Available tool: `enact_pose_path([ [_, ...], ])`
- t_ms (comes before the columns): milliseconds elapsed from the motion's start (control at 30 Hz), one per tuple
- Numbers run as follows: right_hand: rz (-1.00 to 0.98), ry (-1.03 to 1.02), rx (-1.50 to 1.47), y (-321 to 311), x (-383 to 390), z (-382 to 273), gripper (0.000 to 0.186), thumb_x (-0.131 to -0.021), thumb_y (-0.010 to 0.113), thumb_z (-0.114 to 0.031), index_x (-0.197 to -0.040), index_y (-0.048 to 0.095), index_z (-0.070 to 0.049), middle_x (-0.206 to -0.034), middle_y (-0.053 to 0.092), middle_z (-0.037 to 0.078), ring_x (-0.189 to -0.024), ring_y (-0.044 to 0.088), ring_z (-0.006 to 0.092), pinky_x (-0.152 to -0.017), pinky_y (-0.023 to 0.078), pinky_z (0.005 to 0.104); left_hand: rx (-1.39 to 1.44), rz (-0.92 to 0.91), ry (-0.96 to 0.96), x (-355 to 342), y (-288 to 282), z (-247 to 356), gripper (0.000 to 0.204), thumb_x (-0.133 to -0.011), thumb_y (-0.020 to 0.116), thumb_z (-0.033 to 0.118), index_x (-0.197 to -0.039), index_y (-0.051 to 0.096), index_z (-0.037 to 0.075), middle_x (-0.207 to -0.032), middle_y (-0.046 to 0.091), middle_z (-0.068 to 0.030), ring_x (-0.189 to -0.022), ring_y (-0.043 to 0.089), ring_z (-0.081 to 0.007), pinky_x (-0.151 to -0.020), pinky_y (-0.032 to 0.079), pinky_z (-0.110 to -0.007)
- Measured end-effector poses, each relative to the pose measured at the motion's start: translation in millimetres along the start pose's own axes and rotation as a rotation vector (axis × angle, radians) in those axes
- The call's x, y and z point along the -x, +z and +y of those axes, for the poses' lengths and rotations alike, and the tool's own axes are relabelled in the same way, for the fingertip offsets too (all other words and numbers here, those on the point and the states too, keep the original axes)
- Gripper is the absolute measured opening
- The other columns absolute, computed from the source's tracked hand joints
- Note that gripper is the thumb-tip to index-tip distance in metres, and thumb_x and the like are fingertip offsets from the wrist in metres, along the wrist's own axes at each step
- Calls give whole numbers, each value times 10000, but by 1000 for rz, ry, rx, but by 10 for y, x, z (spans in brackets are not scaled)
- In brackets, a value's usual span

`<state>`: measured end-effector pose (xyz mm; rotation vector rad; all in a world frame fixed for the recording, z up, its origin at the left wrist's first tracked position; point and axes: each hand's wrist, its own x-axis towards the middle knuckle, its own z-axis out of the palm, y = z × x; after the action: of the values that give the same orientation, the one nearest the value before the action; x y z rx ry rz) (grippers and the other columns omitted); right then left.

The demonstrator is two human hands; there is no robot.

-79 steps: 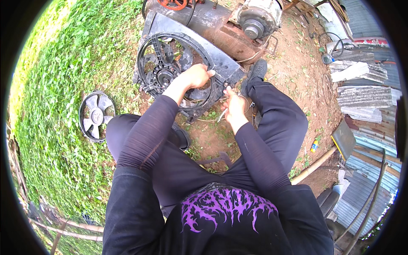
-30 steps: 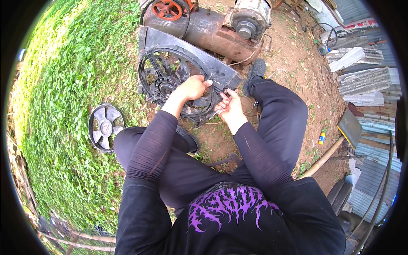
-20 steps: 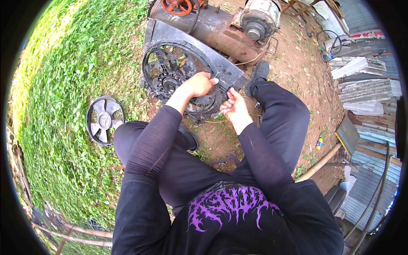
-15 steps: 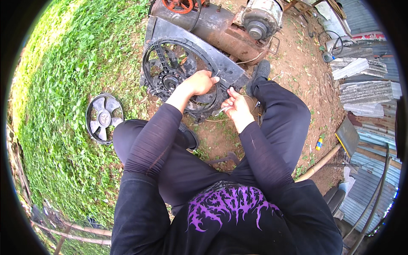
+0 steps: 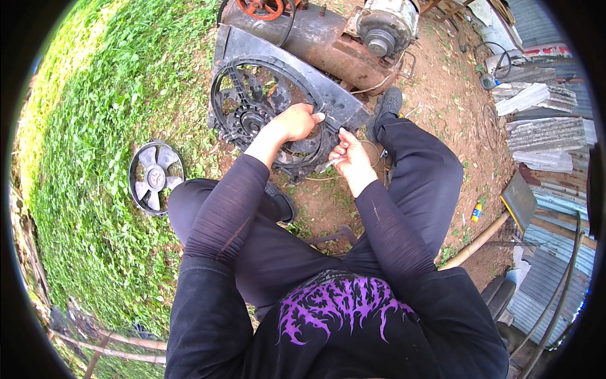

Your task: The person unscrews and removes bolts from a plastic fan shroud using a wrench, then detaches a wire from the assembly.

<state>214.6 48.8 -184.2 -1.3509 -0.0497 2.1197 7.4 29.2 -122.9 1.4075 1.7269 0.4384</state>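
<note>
A black plastic radiator fan shroud point(image 5: 325, 95) with a round frame and a spoked fan inside leans between my feet. My left hand point(image 5: 295, 123) is closed on the inner rim of its ring, thumb pointing right. My right hand point(image 5: 351, 156) pinches at the shroud's lower right corner. A slim tool with a pale, shiny end point(image 5: 329, 165) pokes out below its fingers; the tool's tip is hidden at the corner.
Beyond the shroud lies a rusty compressor tank point(image 5: 315, 47) with a motor point(image 5: 380, 31) on it. A loose fan point(image 5: 155, 177) rests on the grass at left. At right are a long-handled shovel point(image 5: 519, 203), a yellow bottle point(image 5: 476, 212) and corrugated sheets point(image 5: 546, 136).
My hands keep almost the same place on the shroud. The view has shifted very slightly.
</note>
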Motion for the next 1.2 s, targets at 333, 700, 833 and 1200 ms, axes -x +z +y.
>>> enact_pose_path([
  [333,20,11,-60,32,12,-1,181,-961,701,-226,-872,587,-117,-609,469,-59,-498,391,93,-502,330,295,-9,8,3,-19,20,-11,498,-1019,556,417,-1041,666,-68,-1136,659,-308,-1139,607,-451,-957,466,-480],
  [700,121,-46,-20,-136,17,61,107,-947,603,-119,-863,538,-106,-682,496,-5,-492,391,112,-462,316,293,-9,-13,5,-6,-4,10,503,-1023,552,420,-1082,661,-67,-1157,657,-307,-1160,606,-440,-981,465,-469],
  [833,178,-253,227,-244,50,-110,69,-935,602,-129,-978,595,-75,-744,509,-6,-531,395,91,-477,314,278,-3,-27,-13,16,-55,30,507,-1029,543,427,-1068,666,-63,-1145,665,-297,-1148,615,-435,-974,466,-466],
  [1200,-139,-789,1014,-150,35,-327,197,-860,790,-113,-1014,705,-24,-785,623,-68,-649,474,38,-587,402,241,-9,-108,-79,12,-118,126,527,-1029,533,413,-1121,668,-88,-1198,651,-309,-1202,591,-434,-1014,456,-475],
])
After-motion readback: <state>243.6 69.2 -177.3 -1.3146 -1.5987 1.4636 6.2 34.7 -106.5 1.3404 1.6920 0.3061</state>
